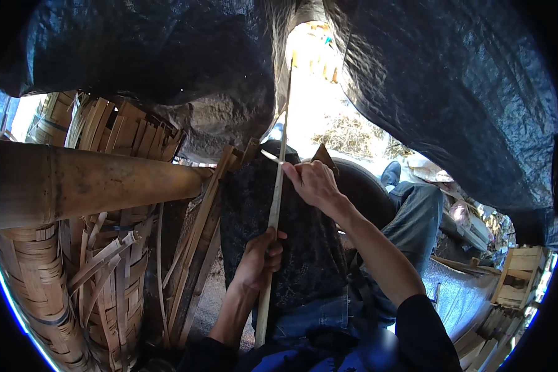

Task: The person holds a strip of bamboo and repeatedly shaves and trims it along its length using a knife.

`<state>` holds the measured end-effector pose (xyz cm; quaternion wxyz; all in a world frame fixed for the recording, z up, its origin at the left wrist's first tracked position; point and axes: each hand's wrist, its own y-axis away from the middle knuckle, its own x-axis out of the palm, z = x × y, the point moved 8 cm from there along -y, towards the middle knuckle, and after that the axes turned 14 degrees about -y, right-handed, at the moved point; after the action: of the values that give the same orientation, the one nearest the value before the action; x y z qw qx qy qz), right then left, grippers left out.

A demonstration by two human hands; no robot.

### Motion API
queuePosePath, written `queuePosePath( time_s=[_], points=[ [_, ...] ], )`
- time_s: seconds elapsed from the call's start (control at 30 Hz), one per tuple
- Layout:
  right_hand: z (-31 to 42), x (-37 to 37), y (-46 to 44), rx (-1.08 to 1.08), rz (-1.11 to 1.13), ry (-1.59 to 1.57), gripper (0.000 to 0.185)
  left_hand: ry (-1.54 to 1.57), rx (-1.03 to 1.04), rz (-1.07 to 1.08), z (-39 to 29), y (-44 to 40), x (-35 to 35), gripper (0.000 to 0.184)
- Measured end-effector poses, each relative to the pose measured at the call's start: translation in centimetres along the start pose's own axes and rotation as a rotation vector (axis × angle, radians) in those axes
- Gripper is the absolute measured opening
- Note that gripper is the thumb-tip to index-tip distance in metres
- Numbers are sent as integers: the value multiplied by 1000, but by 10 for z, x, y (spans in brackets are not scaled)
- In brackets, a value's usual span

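A long, thin bamboo strip (275, 214) runs upright through the middle of the view, over a dark patterned cloth (310, 248) on my lap. My left hand (260, 260) is wrapped round its lower part. Higher up, my right hand (316, 182) is closed at the strip, with a knife (271, 156) whose pale blade crosses the strip at the thumb. The knife's handle is hidden in my right hand.
A thick bamboo pole (99, 183) juts in from the left, above woven baskets (37, 279) and loose strips. Split bamboo pieces (195, 248) lean beside my left forearm. Dark plastic sheeting (452, 80) hangs overhead. A wooden crate (519, 276) stands at the right.
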<state>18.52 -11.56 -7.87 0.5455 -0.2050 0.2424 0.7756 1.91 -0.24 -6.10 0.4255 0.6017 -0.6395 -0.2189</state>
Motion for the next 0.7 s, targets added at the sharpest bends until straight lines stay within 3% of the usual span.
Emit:
queuePosePath(
  time_s=[0.2, 0.27, 0.33, 0.47, 0.53, 0.63, 0.7],
  points=[
    [-45, -21, -72, 78, -137, 60, 67, 54, 0, 18, -1, 3, 2, 29],
    [-49, -41, -87, 24, -233, 126, 68, 73, -5, 19, -6, 6, 4, 30],
    [-39, -64, -71, 100, -219, -39, 59, 196, -60, 62, -8, 6, 12, 30],
    [-6, -59, 12, 63, 111, -171, 30, 162, -39, 80, -4, -3, 8, 29],
    [20, -63, 47, -202, 105, -181, 25, 204, -36, 85, -2, -6, 10, 25],
    [40, -57, 83, -305, 173, -131, 19, 126, -2, 23, -6, -3, 12, 22],
    [49, -52, 96, -223, 252, -9, 21, 98, 11, 37, -4, -4, 12, 21]
  ],
)
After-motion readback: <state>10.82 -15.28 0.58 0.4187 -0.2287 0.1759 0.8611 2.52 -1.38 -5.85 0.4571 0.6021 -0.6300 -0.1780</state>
